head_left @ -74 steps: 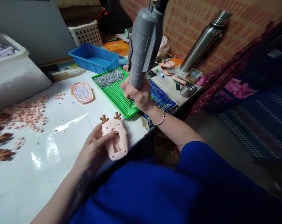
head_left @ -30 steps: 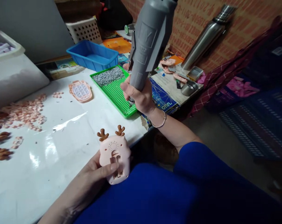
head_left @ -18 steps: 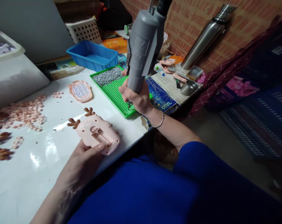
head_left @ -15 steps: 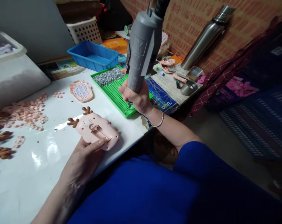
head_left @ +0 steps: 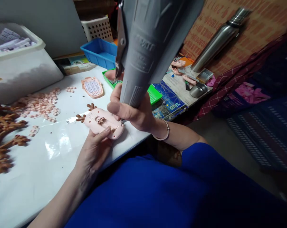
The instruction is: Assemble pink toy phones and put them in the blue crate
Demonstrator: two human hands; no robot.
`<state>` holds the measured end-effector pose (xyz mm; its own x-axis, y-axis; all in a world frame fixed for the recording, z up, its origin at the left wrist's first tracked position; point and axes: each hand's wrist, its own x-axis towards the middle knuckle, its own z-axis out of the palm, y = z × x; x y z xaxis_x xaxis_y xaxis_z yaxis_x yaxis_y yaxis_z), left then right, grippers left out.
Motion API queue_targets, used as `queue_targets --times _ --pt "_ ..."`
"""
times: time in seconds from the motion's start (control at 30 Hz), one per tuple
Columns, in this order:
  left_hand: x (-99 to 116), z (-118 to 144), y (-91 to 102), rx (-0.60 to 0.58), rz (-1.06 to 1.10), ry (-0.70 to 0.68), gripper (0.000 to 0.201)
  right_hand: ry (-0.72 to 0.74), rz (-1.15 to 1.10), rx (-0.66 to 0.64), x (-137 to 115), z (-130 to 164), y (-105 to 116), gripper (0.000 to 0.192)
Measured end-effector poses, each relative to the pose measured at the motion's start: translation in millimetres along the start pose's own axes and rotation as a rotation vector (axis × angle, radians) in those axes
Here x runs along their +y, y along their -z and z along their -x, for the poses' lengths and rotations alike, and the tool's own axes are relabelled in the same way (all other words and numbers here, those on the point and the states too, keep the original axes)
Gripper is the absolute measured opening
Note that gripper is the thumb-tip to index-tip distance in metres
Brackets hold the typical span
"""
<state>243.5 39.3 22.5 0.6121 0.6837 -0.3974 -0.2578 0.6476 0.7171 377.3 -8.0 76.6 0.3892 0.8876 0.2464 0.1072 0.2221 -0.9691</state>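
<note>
Near the table's [head_left: 50, 164] front edge, the left hand [head_left: 93, 153] pins the pink reindeer toy [head_left: 101, 122] flat; the right hand [head_left: 134, 112], fingers wrapped around the grey electric screwdriver [head_left: 145, 47], sets its tip on the toy's end.

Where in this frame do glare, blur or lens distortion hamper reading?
Head view: glare streaks the white table; the grey screwdriver looms oversized and soft, hiding most of the green tray; edges bend; the pink toy under the left hand stays sharp.

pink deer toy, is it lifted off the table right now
No, the pink deer toy lies flat on the white table, steadied by the left hand.
</note>
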Motion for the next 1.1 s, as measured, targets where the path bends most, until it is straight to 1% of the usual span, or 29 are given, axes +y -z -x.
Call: queue_targets --times 0.07,0.13,0.17,0.27,0.33,0.4,0.47,0.5,0.57,0.6,0.67,0.7,0.77,0.8,0.87,0.97,1.1 --pt "0.1 0.1 -1.3 0.009 0.012 0.01 0.031 -0.028 0.001 -0.009 4.5 -1.6 -0.5 0.063" --pt "0.5 -0.3 -2.9 0.028 0.026 0.028 0.032 0.008 0.001 -0.044 8.2 -3.4 0.8 0.049" --pt "0.6 -0.6 -3.4 0.031 0.032 0.038 0.032 0.037 0.015 -0.087 9.7 -3.8 1.8 0.046" --pt "0.3 -2.1 -3.6 0.028 0.028 0.03 0.032 0.082 0.118 -0.246 13.4 -2.3 4.1 0.051" --pt "-0.3 -3.0 -3.6 0.023 0.011 0.012 0.03 0.049 0.173 -0.275 14.7 -0.1 3.8 0.055" --pt "-0.8 -3.3 -4.3 0.019 -0.001 0.012 0.025 0.026 0.139 -0.228 14.3 0.6 2.9 0.054" --pt "-0.6 -2.8 -6.2 0.022 -0.004 0.043 0.017 0.026 0.034 -0.208 12.0 -2.3 3.5 0.052" --pt "-0.2 -2.4 -7.5 0.04 -0.002 0.054 0.016 0.035 -0.027 -0.209 10.3 -5.1 5.2 0.051" --pt "0.9 -1.5 -10.1 0.102 0.003 0.062 0.02 0.088 -0.12 -0.176 7.1 -12.6 12.1 0.048" --pt "1.4 -1.2 -11.1 0.13 0.006 0.057 0.023 0.139 -0.138 -0.125 6.2 -16.7 17.3 0.047" --pt "2.0 -1.1 -12.5 0.165 0.011 0.048 0.027 0.229 -0.091 0.043 7.5 -24.5 29.8 0.048" --pt "2.0 -1.4 -12.7 0.169 0.014 0.054 0.028 0.245 -0.033 0.118 10.0 -27.8 36.2 0.051" --pt "1.6 -2.1 -12.9 0.172 0.024 0.069 0.029 0.216 0.094 0.203 18.3 -32.3 47.6 0.064" --pt "1.4 -2.4 -12.9 0.179 0.029 0.077 0.03 0.194 0.134 0.222 23.5 -33.6 51.9 0.069" --pt "1.6 -2.5 -13.4 0.19 0.034 0.084 0.032 0.187 0.146 0.232 33.4 -34.4 57.2 0.071" --pt "3.3 -1.9 -15.1 0.202 0.027 0.081 0.034 0.21 0.092 0.244 42.5 -33.3 58.6 0.069" --pt "4.9 -1.8 -16.7 0.218 0.03 0.085 0.036 0.191 0.028 0.265 44.2 -32.0 56.1 0.064"
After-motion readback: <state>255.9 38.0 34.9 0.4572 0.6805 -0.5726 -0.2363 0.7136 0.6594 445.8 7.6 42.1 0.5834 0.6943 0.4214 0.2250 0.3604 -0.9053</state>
